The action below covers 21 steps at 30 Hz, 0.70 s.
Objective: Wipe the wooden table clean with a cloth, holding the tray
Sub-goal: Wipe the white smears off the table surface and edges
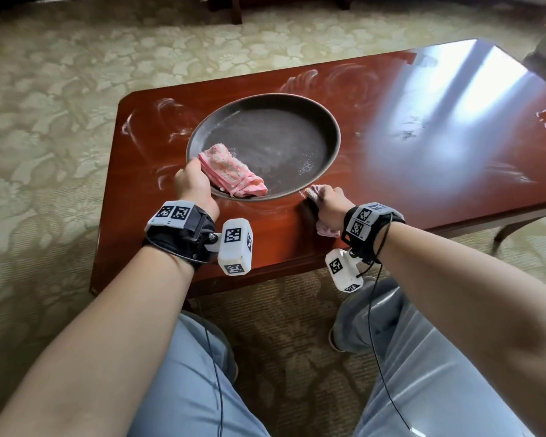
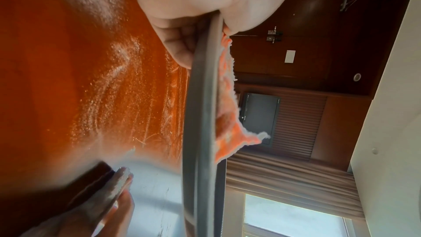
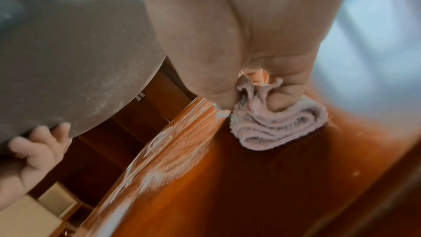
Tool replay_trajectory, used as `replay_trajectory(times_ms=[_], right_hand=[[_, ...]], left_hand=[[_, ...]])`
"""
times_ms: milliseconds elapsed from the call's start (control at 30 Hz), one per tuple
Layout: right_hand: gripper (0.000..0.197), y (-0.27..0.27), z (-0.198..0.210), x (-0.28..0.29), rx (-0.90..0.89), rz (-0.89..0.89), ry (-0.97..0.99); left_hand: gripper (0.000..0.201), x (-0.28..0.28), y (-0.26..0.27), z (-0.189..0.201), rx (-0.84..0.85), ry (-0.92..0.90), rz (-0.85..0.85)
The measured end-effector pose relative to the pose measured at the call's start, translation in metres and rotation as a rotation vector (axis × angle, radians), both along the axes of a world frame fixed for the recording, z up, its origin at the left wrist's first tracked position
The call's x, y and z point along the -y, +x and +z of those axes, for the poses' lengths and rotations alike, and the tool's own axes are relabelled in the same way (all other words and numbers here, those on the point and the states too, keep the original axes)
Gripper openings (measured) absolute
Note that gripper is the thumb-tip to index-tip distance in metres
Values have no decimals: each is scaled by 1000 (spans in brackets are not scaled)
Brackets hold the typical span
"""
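Note:
A round dark tray [image 1: 328,127] sits on the reddish wooden table [image 1: 438,184], with a folded pink towel [image 1: 230,171] lying in it. My left hand [image 1: 193,181] grips the tray's near left rim [image 2: 200,114], thumb on top and fingers [image 2: 180,46] underneath. The right wrist view shows the tray's underside [image 3: 68,60] raised off the wood. My right hand [image 1: 327,198] holds a bunched pale pink cloth [image 3: 278,129] and presses it on the table, just right of the tray's near edge. White powder streaks [image 3: 159,168] lie beside the cloth.
More white smears [image 1: 344,80] mark the table's far and left parts. The table's near edge [image 1: 265,269] is close to my knees [image 1: 407,357]. Patterned carpet [image 1: 60,105] surrounds the table. A chair leg [image 1: 505,230] stands at the right.

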State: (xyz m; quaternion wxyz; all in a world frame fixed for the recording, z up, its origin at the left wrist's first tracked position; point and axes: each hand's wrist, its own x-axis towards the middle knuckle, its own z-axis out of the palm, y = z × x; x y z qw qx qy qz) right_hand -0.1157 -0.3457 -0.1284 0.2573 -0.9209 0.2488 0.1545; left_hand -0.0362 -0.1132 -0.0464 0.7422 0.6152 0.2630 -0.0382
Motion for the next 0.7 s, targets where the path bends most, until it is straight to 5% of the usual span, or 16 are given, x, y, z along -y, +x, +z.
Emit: replay_trajectory(times_ms=[367,700], right_hand=[[49,36,-20,-58,93,223,25],[29,22,4,-44,279,141,127]], left_hand=[[26,-43,3,1,-8,-43,67],[17,-27,-7,20,30,-43,90]])
